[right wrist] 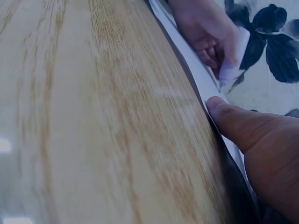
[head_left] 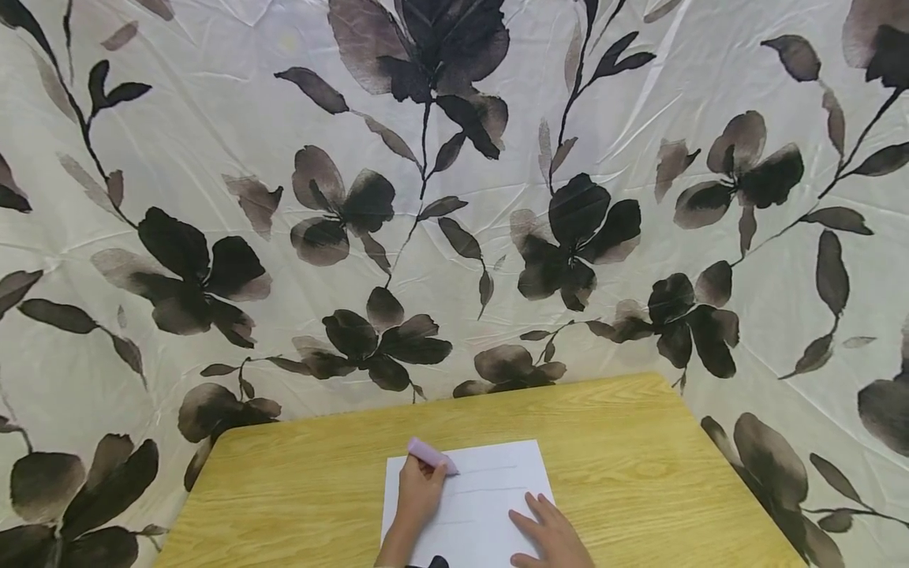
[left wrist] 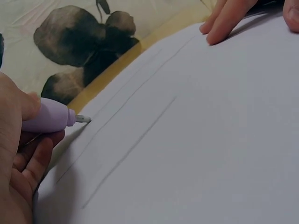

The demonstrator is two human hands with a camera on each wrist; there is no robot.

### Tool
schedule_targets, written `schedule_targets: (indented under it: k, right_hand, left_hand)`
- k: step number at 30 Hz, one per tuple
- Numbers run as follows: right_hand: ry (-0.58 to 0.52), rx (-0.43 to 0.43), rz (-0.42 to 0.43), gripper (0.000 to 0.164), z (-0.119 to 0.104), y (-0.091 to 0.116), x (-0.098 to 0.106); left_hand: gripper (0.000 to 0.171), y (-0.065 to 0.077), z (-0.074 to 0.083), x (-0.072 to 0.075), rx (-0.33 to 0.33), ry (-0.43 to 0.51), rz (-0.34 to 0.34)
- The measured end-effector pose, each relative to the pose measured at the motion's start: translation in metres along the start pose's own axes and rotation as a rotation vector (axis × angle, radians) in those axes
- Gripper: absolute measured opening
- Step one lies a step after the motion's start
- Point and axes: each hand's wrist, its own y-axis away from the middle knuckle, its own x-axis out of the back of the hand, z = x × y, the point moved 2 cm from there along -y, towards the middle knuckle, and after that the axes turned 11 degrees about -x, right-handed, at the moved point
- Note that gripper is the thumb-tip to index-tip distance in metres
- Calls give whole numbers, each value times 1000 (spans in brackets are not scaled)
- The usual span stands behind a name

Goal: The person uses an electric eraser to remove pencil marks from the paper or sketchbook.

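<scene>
My left hand (head_left: 420, 491) pinches a thick lilac electric eraser (head_left: 429, 454) between thumb and fingers, its body slanting up to the left. In the left wrist view, its narrow pale tip (left wrist: 83, 119) touches the white paper (left wrist: 210, 140) at the near end of a faint grey line. Two more grey lines run roughly parallel to it, the nearest one darker and thicker (left wrist: 131, 150). On the right part of the sheet my right hand (head_left: 550, 532) rests with fingers spread. Its thumb (right wrist: 216, 103) lies on the paper in the right wrist view.
The sheet lies on a yellow wood-grain table (head_left: 639, 457) with rounded far corners. Behind and beside the table hangs a pale cloth (head_left: 454, 276) with dark flower prints. A small dark object (head_left: 438, 562) shows by the left wrist at the bottom edge.
</scene>
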Motion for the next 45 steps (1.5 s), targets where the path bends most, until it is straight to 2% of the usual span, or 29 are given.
schedule_targets:
  k: [5, 11, 18, 22, 26, 37, 45]
  right_hand:
    - [-3, -10, -22, 62, 2, 0, -3]
    - [13, -26, -27, 63, 4, 0, -4]
    - [6, -19, -18, 62, 4, 0, -3]
    - [7, -51, -51, 63, 5, 0, -4]
    - [16, -56, -47, 63, 8, 1, -6]
    - [11, 8, 2, 61, 0, -1, 0]
    - [9, 14, 18, 60, -1, -1, -1]
  left_hand:
    - [26, 2, 2, -5, -6, 9, -42]
    - [25, 2, 0, -2, -7, -7, 15]
    - [24, 1, 6, -9, -36, -3, -43]
    - [24, 1, 6, -6, -19, 13, -16]
    - [24, 1, 2, -1, -13, 18, 3]
    - [25, -2, 8, -13, -45, 35, -19]
    - [23, -2, 5, -6, -53, 2, 25]
